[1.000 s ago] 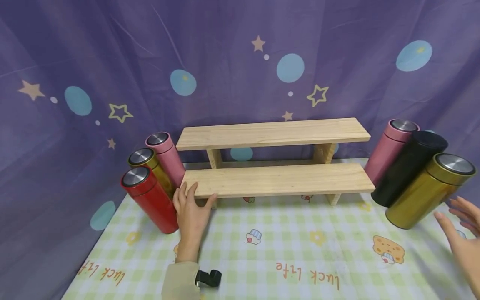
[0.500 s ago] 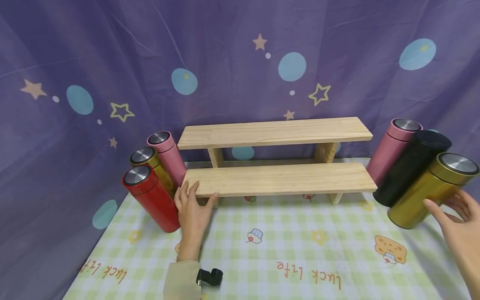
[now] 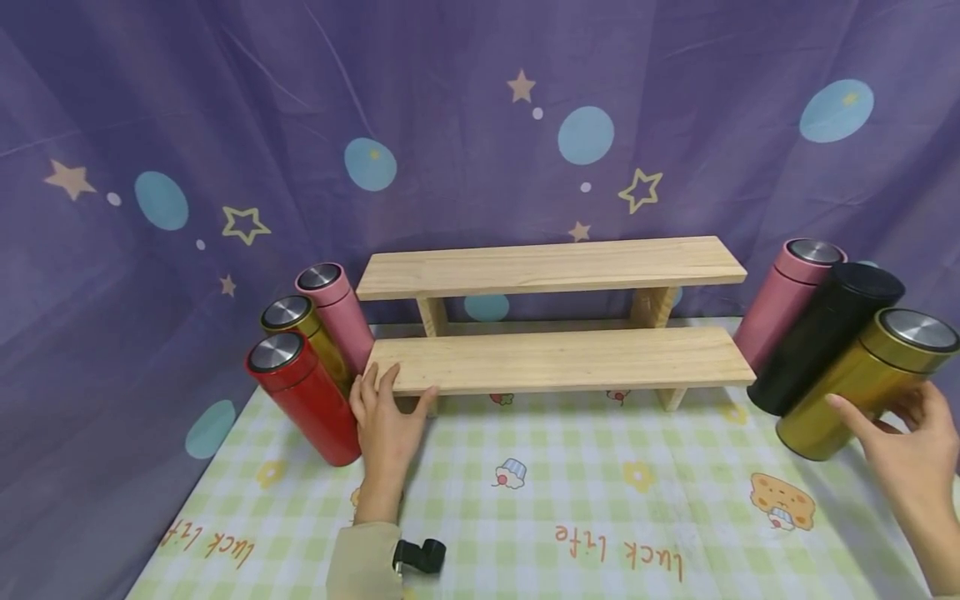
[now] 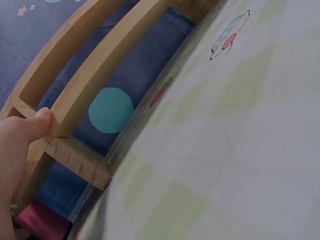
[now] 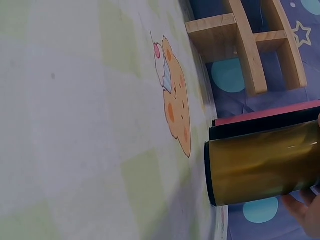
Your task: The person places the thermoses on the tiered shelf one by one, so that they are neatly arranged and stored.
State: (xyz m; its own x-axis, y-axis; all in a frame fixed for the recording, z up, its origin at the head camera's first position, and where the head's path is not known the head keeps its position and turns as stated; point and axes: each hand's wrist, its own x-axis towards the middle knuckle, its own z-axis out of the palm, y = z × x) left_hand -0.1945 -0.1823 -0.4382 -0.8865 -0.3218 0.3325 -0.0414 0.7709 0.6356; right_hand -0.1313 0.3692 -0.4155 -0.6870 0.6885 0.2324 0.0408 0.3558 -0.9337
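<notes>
A two-tier wooden shelf (image 3: 558, 358) stands in the middle of the head view. My left hand (image 3: 388, 425) holds the front left corner of its lower board, fingers on top and thumb at the front edge; the left wrist view shows the thumb (image 4: 40, 125) on the wood. At the right, my right hand (image 3: 911, 454) grips a gold thermos (image 3: 855, 392) with a steel lid, thumb on the near side and fingers partly hidden behind. The thermos stands on the table beside a black thermos (image 3: 825, 337) and a pink thermos (image 3: 783, 292).
Left of the shelf stand a red thermos (image 3: 307, 404), another gold thermos (image 3: 318, 337) and another pink thermos (image 3: 341, 312), close together. A checked tablecloth (image 3: 570, 492) covers the table. A purple curtain (image 3: 465, 83) hangs behind and to the left.
My right hand has moved left to the gold thermos from the right edge and closed around it. The left hand stays at the shelf corner.
</notes>
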